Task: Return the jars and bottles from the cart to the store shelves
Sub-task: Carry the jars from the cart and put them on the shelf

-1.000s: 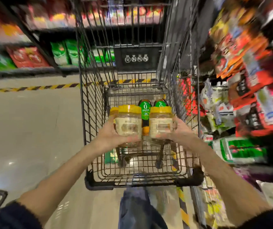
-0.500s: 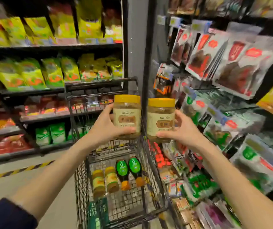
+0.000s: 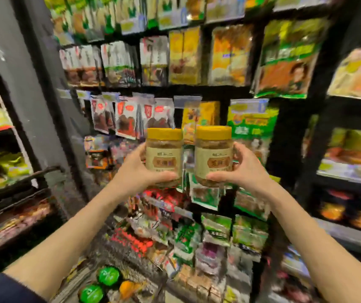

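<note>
My left hand [image 3: 134, 171] grips a clear jar with a yellow lid and a beige label [image 3: 164, 156]. My right hand [image 3: 246, 170] holds a matching jar [image 3: 214, 154]. Both jars are upright, side by side at chest height, raised in front of shelves [image 3: 197, 89] hung with snack packets. Down at the frame's bottom edge, the tops of two bottles with green caps [image 3: 108, 276] show inside the wire cart [image 3: 131, 265].
A grey pillar [image 3: 24, 88] stands at the left, with dark shelves of packets [image 3: 11, 184] beside it. More shelving with bagged goods [image 3: 350, 171] runs along the right. Packets fill every shelf in front of the jars.
Both jars have come up out of the cart and risen to chest height. My view has swung right from the cart toward the packet shelves.
</note>
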`<state>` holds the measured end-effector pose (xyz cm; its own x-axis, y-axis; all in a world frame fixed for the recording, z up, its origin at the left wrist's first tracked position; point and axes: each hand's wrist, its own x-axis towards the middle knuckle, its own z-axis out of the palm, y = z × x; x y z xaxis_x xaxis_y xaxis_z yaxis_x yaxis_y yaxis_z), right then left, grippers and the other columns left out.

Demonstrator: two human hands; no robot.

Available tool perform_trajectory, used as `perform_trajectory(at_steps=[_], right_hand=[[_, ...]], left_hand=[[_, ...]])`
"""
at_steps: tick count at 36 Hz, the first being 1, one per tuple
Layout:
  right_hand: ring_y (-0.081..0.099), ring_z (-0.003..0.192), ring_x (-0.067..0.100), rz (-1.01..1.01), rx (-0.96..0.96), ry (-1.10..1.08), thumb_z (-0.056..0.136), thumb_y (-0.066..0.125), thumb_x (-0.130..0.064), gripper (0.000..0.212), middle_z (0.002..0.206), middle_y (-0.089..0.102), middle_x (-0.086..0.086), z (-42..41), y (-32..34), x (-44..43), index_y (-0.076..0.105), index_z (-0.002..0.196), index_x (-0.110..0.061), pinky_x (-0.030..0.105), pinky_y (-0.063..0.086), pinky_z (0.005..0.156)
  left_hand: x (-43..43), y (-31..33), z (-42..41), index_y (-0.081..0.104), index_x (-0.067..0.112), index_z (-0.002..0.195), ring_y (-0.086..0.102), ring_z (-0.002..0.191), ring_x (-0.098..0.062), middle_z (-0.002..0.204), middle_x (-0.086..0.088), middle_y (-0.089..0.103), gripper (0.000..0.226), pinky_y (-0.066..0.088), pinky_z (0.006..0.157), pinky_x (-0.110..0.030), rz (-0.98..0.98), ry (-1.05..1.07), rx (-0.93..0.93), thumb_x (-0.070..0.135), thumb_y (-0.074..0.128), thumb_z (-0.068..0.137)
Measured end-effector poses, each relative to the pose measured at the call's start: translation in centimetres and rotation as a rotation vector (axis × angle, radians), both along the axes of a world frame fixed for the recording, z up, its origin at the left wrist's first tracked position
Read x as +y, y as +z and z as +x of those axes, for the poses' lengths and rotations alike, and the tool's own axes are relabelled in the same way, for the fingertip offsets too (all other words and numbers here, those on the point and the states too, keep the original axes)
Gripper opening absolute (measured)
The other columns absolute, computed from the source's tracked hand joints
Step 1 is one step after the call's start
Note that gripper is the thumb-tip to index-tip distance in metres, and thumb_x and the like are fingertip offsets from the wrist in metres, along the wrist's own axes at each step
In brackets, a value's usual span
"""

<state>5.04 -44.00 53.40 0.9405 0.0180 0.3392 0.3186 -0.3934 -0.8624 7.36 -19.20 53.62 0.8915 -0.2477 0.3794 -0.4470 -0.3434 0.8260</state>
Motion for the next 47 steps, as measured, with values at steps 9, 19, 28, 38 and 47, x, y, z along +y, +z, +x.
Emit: perform_trajectory(at_steps=[9,19,28,38,47], right_hand=[[0.059,0.111,0.016,-0.020,-0.040,-0.457,0.053,0.088,-0.025,0.066,0.114,0.060,-0.006,-14.7,1.4,-12.2,0.043,0.098,-0.041,0.040,0.046,0.100],[0.063,0.107,0.016,-0.030,-0.080,-0.826,0.039,0.089,-0.048,0.103,0.117,0.065,0.000,-30.8,2.7,-23.6,0.044,0.129,-0.026,0.042,0.053,0.092],[0.066,0.100,0.014,-0.074,-0.133,-0.984,0.040,0.085,-0.044,0.091,0.110,0.067,0.001,-42.2,2.9,-35.1,0.049,0.120,-0.021,0.035,0.054,0.087],[0.063,0.101,0.006,-0.110,-0.143,-1.017,0.046,0.085,-0.040,0.089,0.114,0.064,-0.005,-47.6,2.9,-45.6,0.047,0.124,-0.024,0.035,0.053,0.090],[0.061,0.101,0.001,-0.116,-0.150,-0.972,0.054,0.087,-0.023,0.075,0.112,0.064,-0.008,-45.1,2.7,-54.6,0.049,0.118,-0.026,0.016,0.051,0.079]], left_hand=[[-15.8,1.5,-3.7,0.057,0.031,0.097,0.068,0.088,0.002,0.096,0.011,0.070,0.063,0.053,0.078,-0.018,-0.017,-0.415,-0.034,0.040,0.091,0.045],[-33.5,3.3,-12.8,0.057,0.028,0.106,0.066,0.091,0.005,0.098,0.015,0.069,0.074,0.052,0.080,-0.015,-0.040,-0.760,-0.051,0.044,0.089,0.041],[-48.6,3.1,-21.9,0.056,0.029,0.113,0.064,0.097,0.001,0.105,0.016,0.067,0.071,0.052,0.084,-0.024,-0.063,-0.869,-0.067,0.036,0.089,0.050],[-60.4,2.3,-26.8,0.054,0.023,0.116,0.063,0.101,-0.004,0.109,0.009,0.066,0.076,0.052,0.090,-0.030,-0.078,-0.868,-0.065,0.035,0.090,0.050],[-68.8,2.4,-25.4,0.049,0.028,0.116,0.055,0.092,0.009,0.100,0.022,0.058,0.076,0.042,0.071,-0.009,-0.047,-0.800,-0.090,0.035,0.090,0.052]])
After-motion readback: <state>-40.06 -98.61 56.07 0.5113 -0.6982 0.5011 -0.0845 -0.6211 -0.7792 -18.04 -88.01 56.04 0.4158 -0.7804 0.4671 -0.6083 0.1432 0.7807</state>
